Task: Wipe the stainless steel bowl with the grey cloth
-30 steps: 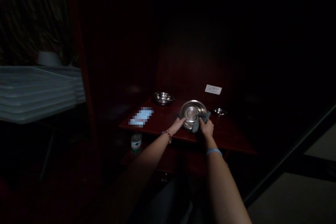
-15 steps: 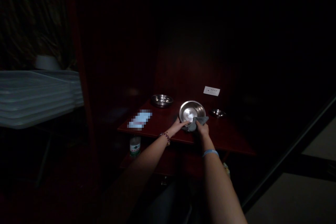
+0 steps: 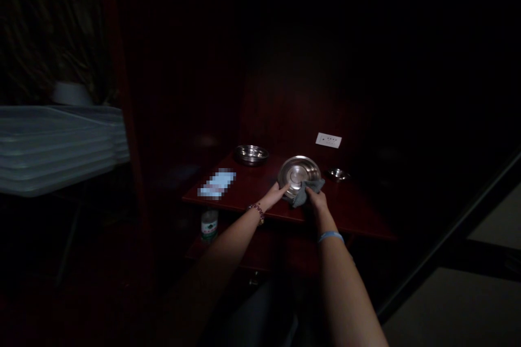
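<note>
A shiny metal bowl (image 3: 298, 172) is tilted toward me above the dark red desk (image 3: 256, 184). My left hand (image 3: 275, 196) grips its near left rim, thumb on the inside and the other fingers hidden beneath. With my right hand (image 3: 316, 199) I hold a grey cloth (image 3: 303, 195) folded over the bowl's near right rim. Behind and to the left lies a second metal bowl, or a small stack of them (image 3: 251, 155). Off to the right is a smaller metal dish (image 3: 338, 175).
A blurred-out bright rectangle (image 3: 217, 183) lies at the desk's left. Under it, a jar with a green and white label (image 3: 209, 226) stands on a lower shelf. A white socket panel (image 3: 329, 140) is on the back wall. Stacked translucent trays (image 3: 61, 152) are at far left.
My right hand and the cloth have shifted slightly right along the rim. The bowl has turned a little, and its inside reflection differs. My left hand stays almost in place.
</note>
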Motion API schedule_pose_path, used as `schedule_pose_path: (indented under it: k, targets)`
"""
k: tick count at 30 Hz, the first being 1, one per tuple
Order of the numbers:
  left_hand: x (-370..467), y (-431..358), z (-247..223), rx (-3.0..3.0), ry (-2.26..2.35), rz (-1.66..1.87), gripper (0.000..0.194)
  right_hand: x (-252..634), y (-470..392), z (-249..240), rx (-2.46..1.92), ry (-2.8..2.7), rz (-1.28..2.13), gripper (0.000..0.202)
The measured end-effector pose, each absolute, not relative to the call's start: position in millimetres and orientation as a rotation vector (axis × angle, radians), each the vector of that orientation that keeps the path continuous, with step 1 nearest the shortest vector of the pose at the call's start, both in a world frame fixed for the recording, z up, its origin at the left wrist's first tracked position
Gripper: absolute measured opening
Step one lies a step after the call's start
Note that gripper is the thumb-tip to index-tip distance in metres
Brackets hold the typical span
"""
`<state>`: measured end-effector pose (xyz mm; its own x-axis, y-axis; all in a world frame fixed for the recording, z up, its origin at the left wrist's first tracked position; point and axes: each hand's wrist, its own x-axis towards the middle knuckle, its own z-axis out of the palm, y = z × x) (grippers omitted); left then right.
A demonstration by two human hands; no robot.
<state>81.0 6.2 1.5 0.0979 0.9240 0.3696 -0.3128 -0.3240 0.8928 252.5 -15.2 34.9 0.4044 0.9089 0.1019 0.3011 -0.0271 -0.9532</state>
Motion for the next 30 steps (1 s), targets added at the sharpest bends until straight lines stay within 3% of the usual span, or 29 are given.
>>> schedule_pose_path:
  k: [8,14,30]
  targets:
    - [76.1,-10.5,18.1,1.128,0.737,1.505,0.062,244.0,-18.6,43.4,-1.610,-1.097,0.587,0.034]
    - [74.5,-0.6,10.2,1.103,0.784,1.596,0.026,254.2,-23.2,42.0,-1.770,-0.954,0.455,0.043]
    - [74.2,8.8,4.6,1.174,0.955,1.610,0.026,247.1,-22.3,44.0,-1.725,-1.013,0.453,0.043]
